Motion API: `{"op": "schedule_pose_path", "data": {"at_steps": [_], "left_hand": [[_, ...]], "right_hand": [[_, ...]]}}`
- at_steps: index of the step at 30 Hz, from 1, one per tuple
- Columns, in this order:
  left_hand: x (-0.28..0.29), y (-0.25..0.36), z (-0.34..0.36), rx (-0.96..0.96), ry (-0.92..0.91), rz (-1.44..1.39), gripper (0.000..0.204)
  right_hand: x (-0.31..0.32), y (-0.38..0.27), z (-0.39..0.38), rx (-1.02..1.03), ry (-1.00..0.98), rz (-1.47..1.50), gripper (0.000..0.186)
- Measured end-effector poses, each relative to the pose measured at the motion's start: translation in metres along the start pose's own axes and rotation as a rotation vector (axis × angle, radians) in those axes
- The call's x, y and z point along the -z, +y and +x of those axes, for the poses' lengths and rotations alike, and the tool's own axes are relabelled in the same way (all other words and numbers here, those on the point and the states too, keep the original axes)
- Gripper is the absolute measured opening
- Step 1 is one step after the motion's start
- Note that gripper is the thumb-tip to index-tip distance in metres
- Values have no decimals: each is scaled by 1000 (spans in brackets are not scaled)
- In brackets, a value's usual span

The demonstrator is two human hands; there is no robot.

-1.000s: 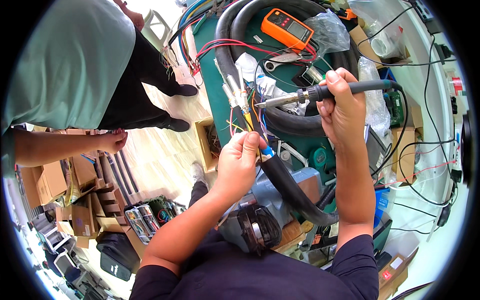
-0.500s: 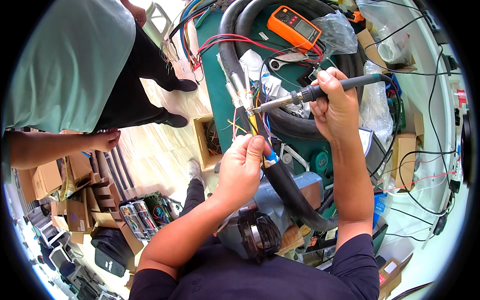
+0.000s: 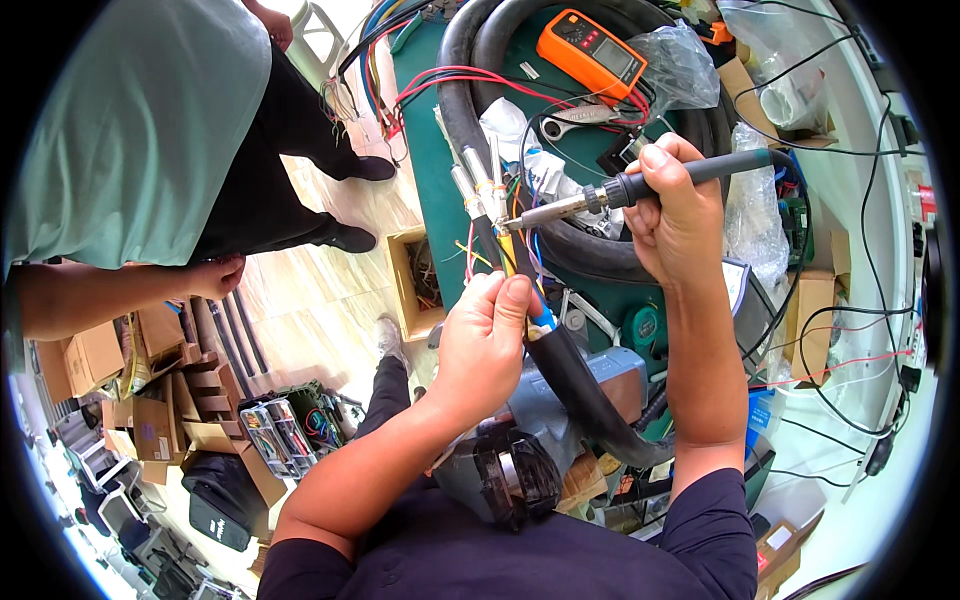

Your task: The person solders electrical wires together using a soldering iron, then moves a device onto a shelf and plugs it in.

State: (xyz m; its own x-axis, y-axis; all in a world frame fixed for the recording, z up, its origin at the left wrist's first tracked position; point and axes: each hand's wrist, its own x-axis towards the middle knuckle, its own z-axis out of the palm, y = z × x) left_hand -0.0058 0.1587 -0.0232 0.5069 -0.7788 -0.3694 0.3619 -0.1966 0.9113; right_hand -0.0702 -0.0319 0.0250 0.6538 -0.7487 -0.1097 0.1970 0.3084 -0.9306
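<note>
My left hand (image 3: 480, 350) pinches the wire bundle (image 3: 510, 262) where it leaves a thick black cable (image 3: 580, 390); some fingertips are hidden. My right hand (image 3: 672, 205) grips a soldering iron (image 3: 735, 163) with a dark handle and metal barrel. Its tip rests at the top of the yellow wire, by the silver connectors (image 3: 476, 188) on the bundle's end. A blue sleeve (image 3: 543, 318) shows at the cable's mouth. Behind, white paper (image 3: 510, 128) and coiled black cable (image 3: 460, 90) lie on the green bench (image 3: 432, 222).
An orange meter (image 3: 590, 55) and wrench (image 3: 570, 120) lie at the back. Another person (image 3: 150, 140) stands at left. An open carton (image 3: 408, 280), stacked cardboard (image 3: 140, 430) and an organiser case (image 3: 280, 430) occupy the floor. Loose wires (image 3: 860, 230) hang at right; a grey-blue machine (image 3: 470, 460) is below my hands.
Since a second ago the iron's tip has moved left and down onto the yellow wire's end, my right hand shifting slightly with it. My left hand still holds the bundle.
</note>
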Motion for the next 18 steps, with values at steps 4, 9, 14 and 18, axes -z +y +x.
{"op": "schedule_pose_path", "data": {"at_steps": [4, 9, 14, 18], "left_hand": [[-1, 1, 0, 7, 6, 10, 38], [0, 0, 1, -28, 6, 53, 39], [0, 1, 0, -16, 7, 53, 39], [-1, 0, 0, -11, 5, 35, 38]], "right_hand": [[-1, -5, -2, 5, 1, -33, 16], [-1, -3, 0, 17, -6, -26, 15], [-1, -3, -1, 7, -2, -12, 14], [-1, -3, 1, 13, -13, -6, 14]]}}
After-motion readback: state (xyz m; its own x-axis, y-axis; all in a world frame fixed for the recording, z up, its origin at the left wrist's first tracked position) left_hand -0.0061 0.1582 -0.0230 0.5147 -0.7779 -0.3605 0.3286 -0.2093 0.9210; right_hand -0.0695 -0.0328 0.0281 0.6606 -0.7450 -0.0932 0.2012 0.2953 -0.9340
